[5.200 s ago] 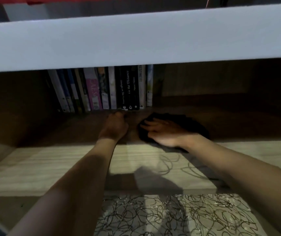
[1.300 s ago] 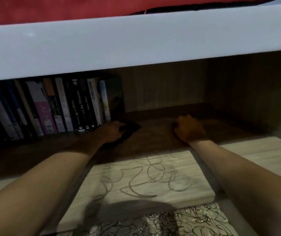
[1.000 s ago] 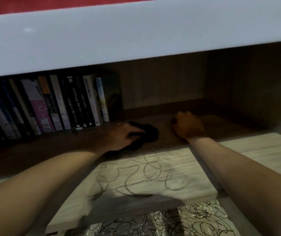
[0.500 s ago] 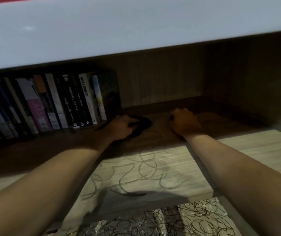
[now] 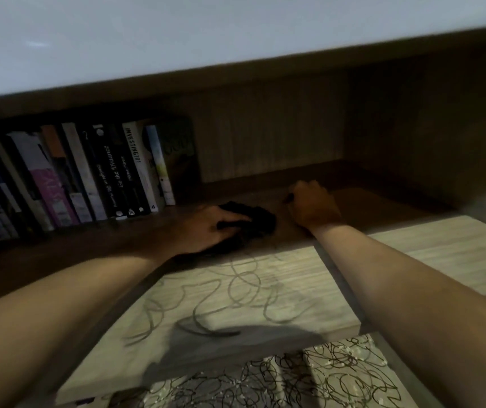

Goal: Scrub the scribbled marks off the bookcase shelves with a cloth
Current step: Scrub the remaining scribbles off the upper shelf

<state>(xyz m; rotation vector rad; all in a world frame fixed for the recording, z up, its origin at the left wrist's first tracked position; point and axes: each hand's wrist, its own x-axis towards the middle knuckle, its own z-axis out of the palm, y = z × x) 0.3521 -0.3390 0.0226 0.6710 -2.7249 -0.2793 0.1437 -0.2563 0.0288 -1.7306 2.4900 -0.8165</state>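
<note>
A black cloth [image 5: 255,219] lies bunched on the shaded back part of the wooden shelf [image 5: 430,245]. My left hand [image 5: 209,228] grips it, fingers curled over its left side. My right hand [image 5: 313,206] is closed in a fist and rests on the shelf just right of the cloth, a little apart from it. Looping black scribbled marks [image 5: 235,290] cover the lit front of the shelf between my forearms. A lower surface [image 5: 309,378] beneath the shelf's front edge is densely scribbled.
A row of upright books [image 5: 88,178] fills the back left of the shelf, close to my left hand. A white board [image 5: 177,39] hangs low overhead. The bookcase's side wall [image 5: 430,128] closes the compartment on the right.
The cloth was under my right hand five seconds ago and is now in my left. Over the last second my left hand rubbed it back and forth; my right fist stayed put.
</note>
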